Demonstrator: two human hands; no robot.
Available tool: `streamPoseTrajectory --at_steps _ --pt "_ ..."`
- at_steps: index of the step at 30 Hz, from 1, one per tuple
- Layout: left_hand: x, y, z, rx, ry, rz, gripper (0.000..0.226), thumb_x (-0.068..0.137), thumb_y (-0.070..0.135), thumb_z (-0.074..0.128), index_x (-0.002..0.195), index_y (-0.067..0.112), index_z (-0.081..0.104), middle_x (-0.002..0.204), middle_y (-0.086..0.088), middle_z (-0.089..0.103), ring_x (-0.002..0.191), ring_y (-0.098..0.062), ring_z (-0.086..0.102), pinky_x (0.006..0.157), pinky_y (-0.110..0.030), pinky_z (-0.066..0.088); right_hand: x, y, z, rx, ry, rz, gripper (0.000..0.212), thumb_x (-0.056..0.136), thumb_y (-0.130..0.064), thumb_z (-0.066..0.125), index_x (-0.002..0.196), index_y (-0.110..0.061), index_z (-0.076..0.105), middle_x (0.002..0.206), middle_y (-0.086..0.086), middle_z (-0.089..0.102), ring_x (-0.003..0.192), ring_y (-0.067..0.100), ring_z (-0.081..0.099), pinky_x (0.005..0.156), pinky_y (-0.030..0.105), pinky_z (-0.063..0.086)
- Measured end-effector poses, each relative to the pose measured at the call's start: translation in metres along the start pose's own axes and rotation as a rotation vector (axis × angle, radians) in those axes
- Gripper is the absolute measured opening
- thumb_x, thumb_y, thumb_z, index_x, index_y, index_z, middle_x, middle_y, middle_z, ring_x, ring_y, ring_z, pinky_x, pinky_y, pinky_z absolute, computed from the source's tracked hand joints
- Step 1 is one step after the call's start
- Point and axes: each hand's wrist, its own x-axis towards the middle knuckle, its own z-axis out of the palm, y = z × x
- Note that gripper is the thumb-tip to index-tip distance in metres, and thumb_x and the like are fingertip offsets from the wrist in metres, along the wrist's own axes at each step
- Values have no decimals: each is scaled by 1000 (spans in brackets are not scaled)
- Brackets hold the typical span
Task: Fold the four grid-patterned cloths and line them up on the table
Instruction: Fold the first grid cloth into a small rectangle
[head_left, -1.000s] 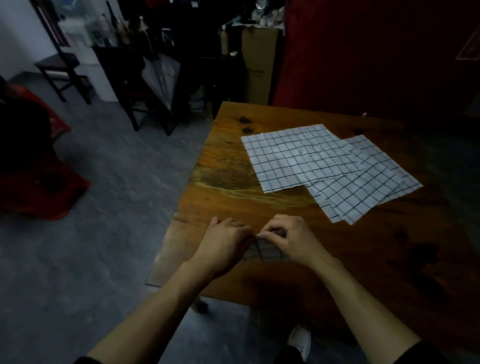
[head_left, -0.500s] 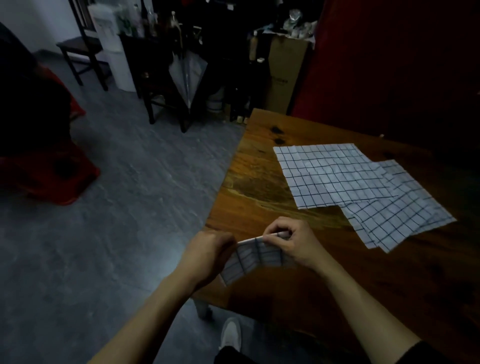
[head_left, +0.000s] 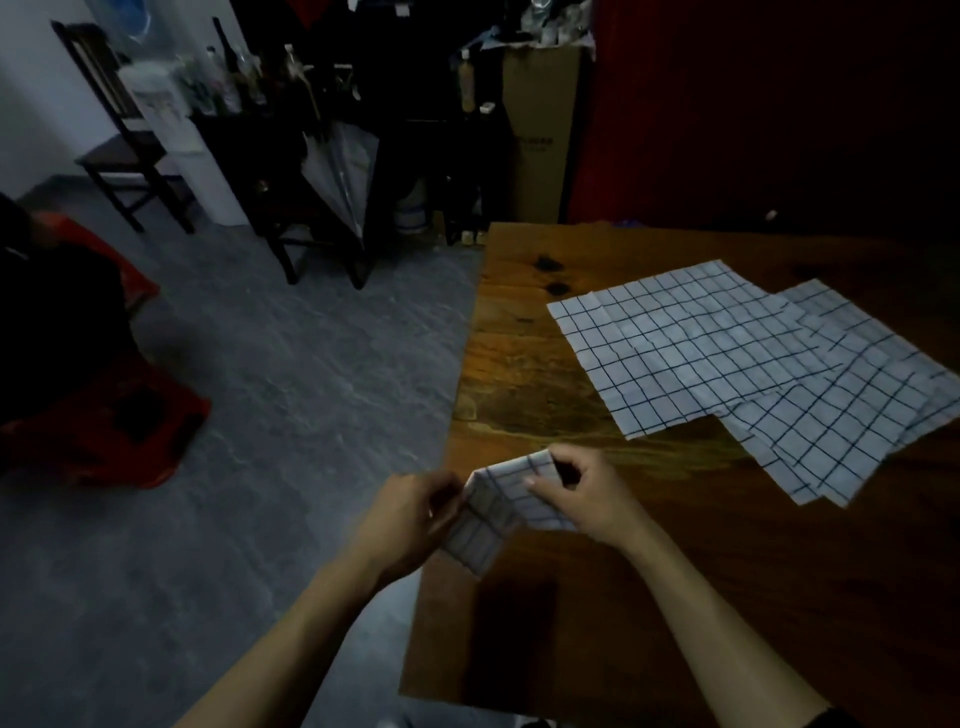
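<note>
Hands work a small folded cloth above the near left corner of a wooden table. The left hand curls its fingers round the cloth's left end, its grip closed on the fabric, while the right hand pinches the cloth's upper right edge between thumb and fingers. The cloth, white with a dark grid, is bent into a ridge between the two hands; its lower flap hangs just past the table's left edge. Both bare forearms reach in from the bottom of the view.

Farther back and to the right on the table lie more grid cloths, unfolded and flat. One large cloth spreads nearest the table's left side, and it overlaps a fanned stack of others whose corners jut toward the near right. How many lie in that stack is hard to tell. The flat cloths sit well apart from the held one.

Beyond the table, a grey floor runs to a dim back wall crowded with dark furniture, including a chair at far left, a closed umbrella leaning among the legs, and a tall cardboard box. Something red sits on the floor at left.
</note>
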Motion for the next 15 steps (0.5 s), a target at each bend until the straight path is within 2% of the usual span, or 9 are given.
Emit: streamPoseTrajectory --at_steps 2,4,6,9,11,15 --pt "9 -15 0 3 -61 27 14 88 34 56 90 23 64 78 8 66 70 -3 60 63 -36 51 4 -7 7 -48 11 3 8 86 -19 71 88 -26 67 84 1 69 79 13 67 67 35 57" --pt "18 -31 -2 10 -93 81 18 87 35 61 103 28 62 90 10 66 80 -3 60 67 -32 52 9 -13 18 -98 20 17 6 86 -22 70 90 -24 66 86 2 68 81 16 66 68 39 57" --pt "29 -48 -7 11 -96 181 21 88 37 61 107 31 60 96 10 65 86 -5 59 71 -30 51 14 -23 32 -120 30 32 5 87 -24 70 90 -24 67 87 2 68 81 17 66 68 41 57" --pt "39 -69 -26 10 -126 321 20 90 40 50 91 25 62 85 5 64 79 -11 58 68 -38 48 19 -41 63 -119 120 37 6 86 -23 70 92 -21 69 86 5 69 80 23 66 68 46 56" --pt "41 -82 -40 -53 -160 385 23 91 37 49 80 20 59 73 2 61 70 -14 57 62 -39 45 16 -56 83 -66 223 92 6 87 -19 70 93 -19 69 87 5 70 80 21 68 66 42 58" --pt "42 -99 -58 -209 -260 428 24 89 32 53 72 15 59 63 1 60 61 -8 57 57 -37 42 2 -75 113 -102 400 189 4 85 -25 72 86 -25 68 87 0 70 81 15 68 68 41 59"
